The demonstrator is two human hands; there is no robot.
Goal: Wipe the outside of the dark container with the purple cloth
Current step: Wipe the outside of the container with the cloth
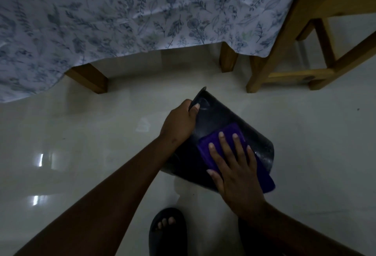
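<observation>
With the dark container (219,121) tipped on its side on the pale floor (101,133) just near of the cloth-draped desk (122,11), keep your left hand (179,121) clamped on its far-left rim while your flat, open right hand (234,170) presses the purple cloth (227,135) along the upturned wall in overlapping strokes.

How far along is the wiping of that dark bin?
Under way. The left hand grips the container by its rim, tilting it, while the right hand presses the purple cloth flat on its outer wall. I cannot tell which parts are already clean.
</observation>
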